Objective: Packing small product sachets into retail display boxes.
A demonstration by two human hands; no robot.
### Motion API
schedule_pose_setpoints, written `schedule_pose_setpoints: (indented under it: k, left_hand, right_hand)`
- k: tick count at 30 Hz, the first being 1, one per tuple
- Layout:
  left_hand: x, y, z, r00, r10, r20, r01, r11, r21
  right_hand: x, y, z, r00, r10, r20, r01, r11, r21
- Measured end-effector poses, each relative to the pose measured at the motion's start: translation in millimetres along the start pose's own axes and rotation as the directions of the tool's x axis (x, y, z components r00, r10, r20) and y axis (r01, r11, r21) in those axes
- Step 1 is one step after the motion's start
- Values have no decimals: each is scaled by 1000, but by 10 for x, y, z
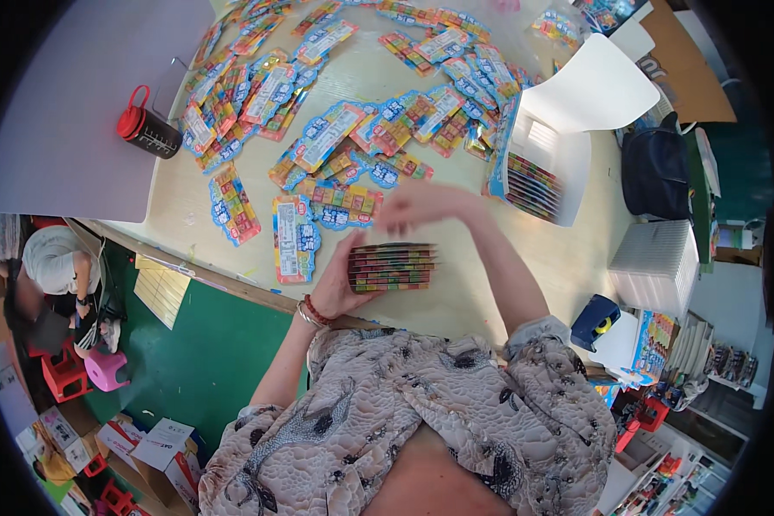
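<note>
My left hand [331, 288], with bracelets at its wrist, is closed round the left side of a stack of candy packs [394, 268] near the table's front edge. The packs stand edge-up, side by side. Just above the stack, my right hand [417, 206] is smeared by motion, so its fingers and anything in them cannot be made out. Beyond it lie many loose colourful candy packs [327, 136], flat and overlapping. To the right, an open white and blue carton [574, 176] holds a row of the same packs, its lid raised.
A dark bottle [156, 135] with a red lid is at the far left. On the right are a dark bag [656, 168], a white stack [655, 265] and a blue tape dispenser [595, 322]. Another person [58, 262] sits left, near a pink stool [107, 370] and cardboard boxes [159, 460].
</note>
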State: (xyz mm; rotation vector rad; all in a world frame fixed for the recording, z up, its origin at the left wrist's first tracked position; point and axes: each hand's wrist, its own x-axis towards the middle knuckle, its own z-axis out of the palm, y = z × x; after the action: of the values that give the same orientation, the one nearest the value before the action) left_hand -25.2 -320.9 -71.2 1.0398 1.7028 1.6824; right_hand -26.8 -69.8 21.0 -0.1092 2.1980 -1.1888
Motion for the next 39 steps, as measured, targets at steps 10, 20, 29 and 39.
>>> schedule_pose_setpoints:
  k: [10,20,29,39]
  left_hand:
    - [65,116,-90,987,6,160,-43,972,232]
    - [34,141,-106,994,81,68,-101,920,378]
    - [52,195,-100,985,141,101,-171,886,430]
    - [105,232,-114,977,87,192,-152,922,356]
  right_hand:
    - [339,578,-949,840,-25,-542,-366,710,-601]
    - [-246,686,163,828,-324,-458,-128,686,-716]
    - [-341,-81,141,992,-56,113,87,951,-296]
    - [361,733,-312,605,-485,-631,-250,637,-730]
